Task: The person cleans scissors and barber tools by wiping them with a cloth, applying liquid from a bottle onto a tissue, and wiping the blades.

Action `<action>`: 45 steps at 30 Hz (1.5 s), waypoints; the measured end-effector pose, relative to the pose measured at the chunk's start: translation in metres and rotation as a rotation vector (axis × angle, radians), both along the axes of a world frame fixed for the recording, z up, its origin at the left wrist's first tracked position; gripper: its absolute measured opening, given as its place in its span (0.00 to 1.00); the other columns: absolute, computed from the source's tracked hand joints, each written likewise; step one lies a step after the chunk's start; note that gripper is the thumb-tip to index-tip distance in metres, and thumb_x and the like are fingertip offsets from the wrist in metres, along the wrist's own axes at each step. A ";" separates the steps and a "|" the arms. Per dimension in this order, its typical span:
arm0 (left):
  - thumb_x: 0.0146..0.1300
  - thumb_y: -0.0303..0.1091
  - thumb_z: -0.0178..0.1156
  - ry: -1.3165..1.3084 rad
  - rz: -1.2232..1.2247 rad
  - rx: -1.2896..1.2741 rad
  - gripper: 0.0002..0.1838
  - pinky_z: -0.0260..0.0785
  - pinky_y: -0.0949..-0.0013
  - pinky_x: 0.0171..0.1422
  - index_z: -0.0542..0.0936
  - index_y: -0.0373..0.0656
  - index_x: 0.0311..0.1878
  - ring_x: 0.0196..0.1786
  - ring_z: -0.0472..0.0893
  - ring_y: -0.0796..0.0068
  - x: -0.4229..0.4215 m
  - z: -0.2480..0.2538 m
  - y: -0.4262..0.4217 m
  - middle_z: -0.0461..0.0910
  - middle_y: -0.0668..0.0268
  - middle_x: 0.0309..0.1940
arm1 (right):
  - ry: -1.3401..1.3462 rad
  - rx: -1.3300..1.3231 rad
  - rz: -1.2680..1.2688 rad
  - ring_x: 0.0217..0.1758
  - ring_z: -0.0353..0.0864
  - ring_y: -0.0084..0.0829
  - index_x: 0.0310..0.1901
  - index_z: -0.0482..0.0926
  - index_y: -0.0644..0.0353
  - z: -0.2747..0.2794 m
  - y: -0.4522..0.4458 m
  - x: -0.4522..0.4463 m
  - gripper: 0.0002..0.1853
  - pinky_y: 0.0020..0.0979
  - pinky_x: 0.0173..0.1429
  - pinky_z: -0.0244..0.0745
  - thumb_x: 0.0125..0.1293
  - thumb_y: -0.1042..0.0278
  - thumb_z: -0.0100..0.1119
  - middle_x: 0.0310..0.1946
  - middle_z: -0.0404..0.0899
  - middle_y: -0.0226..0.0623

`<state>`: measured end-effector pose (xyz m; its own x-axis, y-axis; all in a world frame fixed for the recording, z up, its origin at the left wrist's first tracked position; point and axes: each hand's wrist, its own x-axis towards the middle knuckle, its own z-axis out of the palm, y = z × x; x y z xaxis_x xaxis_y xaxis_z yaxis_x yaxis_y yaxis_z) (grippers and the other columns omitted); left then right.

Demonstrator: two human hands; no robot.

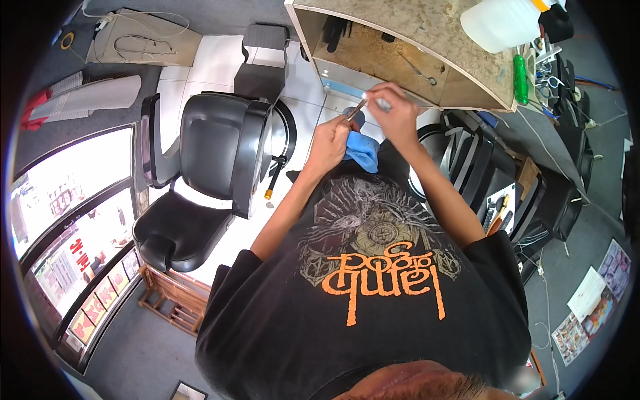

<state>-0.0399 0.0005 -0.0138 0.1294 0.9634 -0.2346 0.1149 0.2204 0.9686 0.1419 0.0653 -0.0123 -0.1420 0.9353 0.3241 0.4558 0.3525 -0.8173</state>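
My left hand (328, 145) is closed around a slim, dark metallic tool (355, 111) that points up and to the right. Its exact kind cannot be made out. A blue cloth (362, 152) hangs just beside the left fingers, and whether they grip it is unclear. My right hand (395, 115) is at the tool's upper end with its fingers pinched together, slightly smeared by motion. Something small and pale shows at its fingertips, too small to name.
Left of me stands a black barber chair (217, 143). Ahead is a worn counter (427, 27) whose open shelf holds scissors (420, 70). On top are a white plastic bottle (500, 27) and a green bottle (520, 80). More black chairs (490, 167) stand right.
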 end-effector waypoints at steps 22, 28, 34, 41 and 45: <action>0.76 0.35 0.44 -0.044 -0.021 -0.031 0.19 0.66 0.69 0.38 0.80 0.33 0.36 0.31 0.72 0.79 0.006 0.006 0.006 0.76 0.68 0.26 | 0.501 -0.307 -0.102 0.45 0.83 0.23 0.57 0.81 0.66 0.008 -0.004 -0.005 0.14 0.27 0.52 0.79 0.73 0.74 0.67 0.43 0.85 0.34; 0.76 0.35 0.45 -0.060 0.001 -0.026 0.19 0.66 0.69 0.38 0.80 0.33 0.36 0.31 0.72 0.79 0.004 0.007 0.005 0.75 0.69 0.25 | 0.186 -0.066 -0.139 0.43 0.87 0.31 0.48 0.82 0.66 -0.004 -0.011 -0.006 0.11 0.31 0.48 0.81 0.67 0.76 0.72 0.43 0.87 0.42; 0.76 0.35 0.44 -0.052 0.004 -0.020 0.19 0.66 0.69 0.38 0.80 0.33 0.36 0.30 0.72 0.79 0.004 0.005 0.007 0.75 0.68 0.25 | 0.017 0.127 -0.040 0.43 0.87 0.37 0.45 0.84 0.64 0.006 -0.010 -0.006 0.08 0.34 0.48 0.82 0.66 0.76 0.72 0.45 0.85 0.43; 0.76 0.35 0.44 -0.024 0.010 0.002 0.19 0.66 0.69 0.37 0.79 0.33 0.36 0.30 0.71 0.79 0.003 0.003 0.010 0.74 0.68 0.25 | 0.103 -0.005 -0.006 0.40 0.87 0.35 0.46 0.84 0.64 0.005 -0.018 -0.010 0.09 0.34 0.46 0.82 0.67 0.75 0.72 0.47 0.82 0.42; 0.76 0.35 0.44 -0.008 0.006 -0.002 0.19 0.67 0.69 0.37 0.79 0.33 0.36 0.30 0.72 0.79 0.004 0.004 0.010 0.75 0.68 0.25 | 0.256 -0.149 -0.083 0.37 0.87 0.31 0.46 0.85 0.65 -0.002 -0.020 -0.016 0.10 0.31 0.43 0.82 0.66 0.74 0.73 0.46 0.82 0.40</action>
<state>-0.0357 0.0102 -0.0097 0.1258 0.9637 -0.2356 0.1064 0.2230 0.9690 0.1255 0.0457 -0.0140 0.0053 0.9802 0.1978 0.2501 0.1903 -0.9493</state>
